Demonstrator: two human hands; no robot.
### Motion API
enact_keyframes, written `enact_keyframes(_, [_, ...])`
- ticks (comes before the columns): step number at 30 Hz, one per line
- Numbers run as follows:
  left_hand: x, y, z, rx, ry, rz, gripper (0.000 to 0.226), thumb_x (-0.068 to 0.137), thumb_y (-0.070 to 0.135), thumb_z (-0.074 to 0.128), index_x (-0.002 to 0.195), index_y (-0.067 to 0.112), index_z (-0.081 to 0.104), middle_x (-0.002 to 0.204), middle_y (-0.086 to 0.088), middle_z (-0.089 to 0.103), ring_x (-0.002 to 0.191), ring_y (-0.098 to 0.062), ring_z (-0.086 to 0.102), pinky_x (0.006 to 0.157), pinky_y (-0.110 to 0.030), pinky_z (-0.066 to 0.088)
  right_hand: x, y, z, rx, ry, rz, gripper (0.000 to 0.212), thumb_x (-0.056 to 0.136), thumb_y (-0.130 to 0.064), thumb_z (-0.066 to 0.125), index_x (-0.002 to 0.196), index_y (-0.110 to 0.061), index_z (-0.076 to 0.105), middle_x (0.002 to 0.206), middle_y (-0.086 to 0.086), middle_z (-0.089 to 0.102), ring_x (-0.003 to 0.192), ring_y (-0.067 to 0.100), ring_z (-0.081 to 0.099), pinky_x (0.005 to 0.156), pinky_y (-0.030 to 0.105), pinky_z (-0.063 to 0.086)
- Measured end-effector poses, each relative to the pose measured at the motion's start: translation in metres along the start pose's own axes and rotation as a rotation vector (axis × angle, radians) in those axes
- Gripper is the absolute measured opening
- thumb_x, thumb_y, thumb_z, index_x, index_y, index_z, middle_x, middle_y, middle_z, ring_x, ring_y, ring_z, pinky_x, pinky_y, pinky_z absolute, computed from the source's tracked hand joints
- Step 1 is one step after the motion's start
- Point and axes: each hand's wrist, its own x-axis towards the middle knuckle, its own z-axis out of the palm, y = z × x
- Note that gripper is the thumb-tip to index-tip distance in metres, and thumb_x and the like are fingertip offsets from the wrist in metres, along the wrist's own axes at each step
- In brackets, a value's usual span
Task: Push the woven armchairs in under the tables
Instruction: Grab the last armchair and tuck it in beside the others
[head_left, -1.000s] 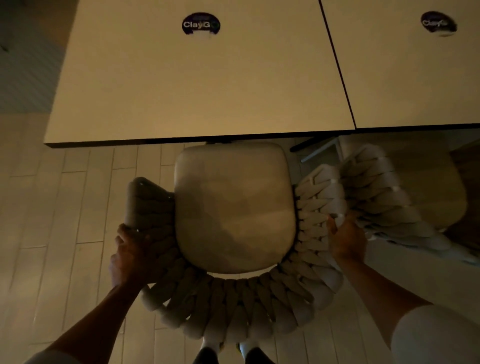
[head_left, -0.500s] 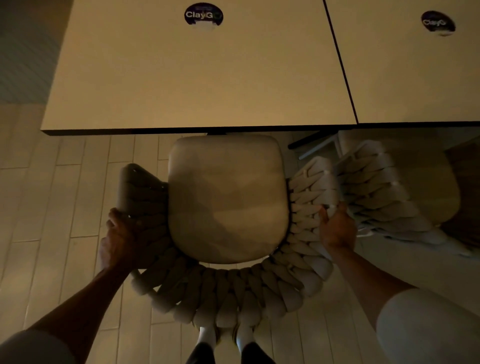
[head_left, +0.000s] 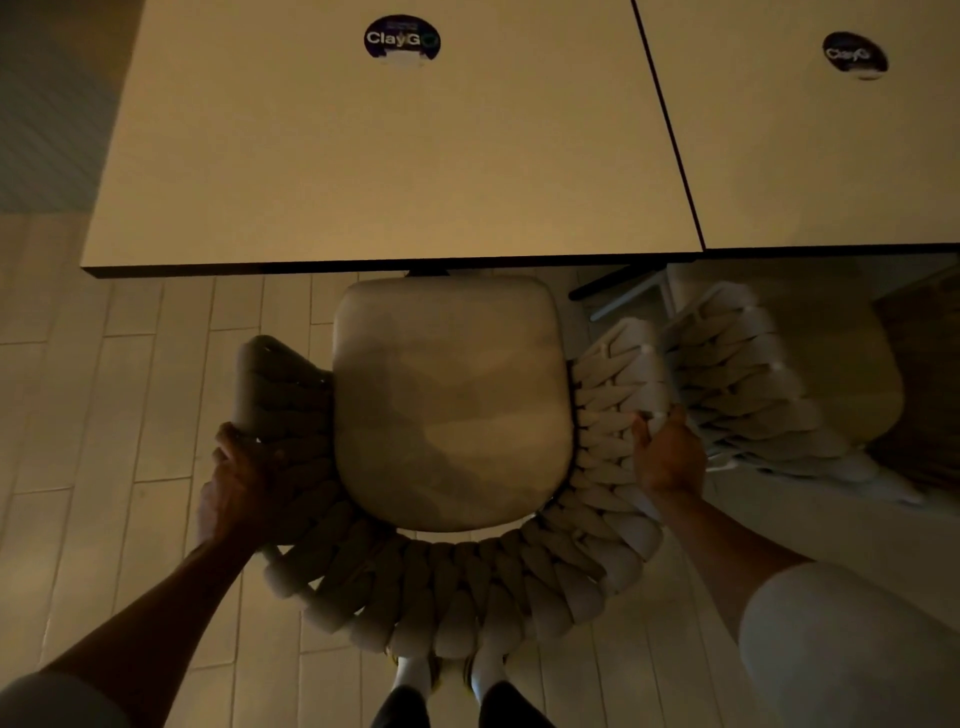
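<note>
Just short of the table's (head_left: 395, 156) near edge, the chair (head_left: 447, 405) has barely moved; its seat is not yet under. Left hand (head_left: 239, 488) and right hand (head_left: 670, 457) grip its woven arms, fingers curled round them.

"ClayGo" sticker (head_left: 401, 40) on each table (head_left: 363, 171)

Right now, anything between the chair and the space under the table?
Nothing loose. The chair has its front at the table edge; a dark table base shows just under that edge, dead ahead. The second chair crowds its right side, not its path.
</note>
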Motion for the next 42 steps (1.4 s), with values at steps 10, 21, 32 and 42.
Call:
enact_keyframes(10, [0.008,0.022,0.002,0.010,-0.025,0.008,0.049,0.104,0.040,0.053,0.138,0.020,0.025,0.111,-0.014,0.052,0.073,-0.031,0.060,0.063,-0.051,0.057,0.020,-0.003,-0.010,0.014,-0.067,0.017,0.054,0.104,-0.038,0.061,0.133,0.005,0.046,0.127,0.036,0.061,0.118,0.050,0.060,0.090,0.049,0.049])
enact_keyframes(21, [0.010,0.019,0.000,0.000,-0.101,-0.068,0.078,0.102,0.043,0.059,0.157,0.018,0.011,0.136,-0.028,0.049,0.102,-0.051,0.063,0.082,-0.065,0.057,0.022,-0.003,-0.007,-0.007,-0.174,0.085,0.085,0.092,-0.046,0.074,0.149,-0.002,0.028,0.145,0.026,0.049,0.128,0.045,0.055,0.097,0.050,0.049])
enact_keyframes(32, [-0.027,0.054,-0.023,0.332,-0.349,-0.085,0.116,0.085,0.042,0.082,0.164,0.011,0.002,0.161,-0.028,0.020,0.138,-0.052,0.040,0.110,-0.059,0.043,-0.058,-0.050,-0.047,-0.198,-0.252,-0.097,0.107,0.091,-0.060,0.069,0.166,-0.019,0.004,0.174,0.010,0.000,0.159,0.034,0.006,0.126,0.059,0.016])
enact_keyframes(42, [-0.082,0.131,-0.043,0.699,-0.303,0.540,0.098,0.093,0.073,0.050,0.164,0.021,0.009,0.173,-0.014,0.001,0.159,-0.038,0.000,0.126,-0.061,0.011,-0.139,-0.046,-0.087,-0.214,-0.277,-0.098,0.108,0.087,-0.080,0.056,0.167,-0.025,0.009,0.174,0.003,-0.009,0.160,0.034,-0.003,0.124,0.066,0.008])
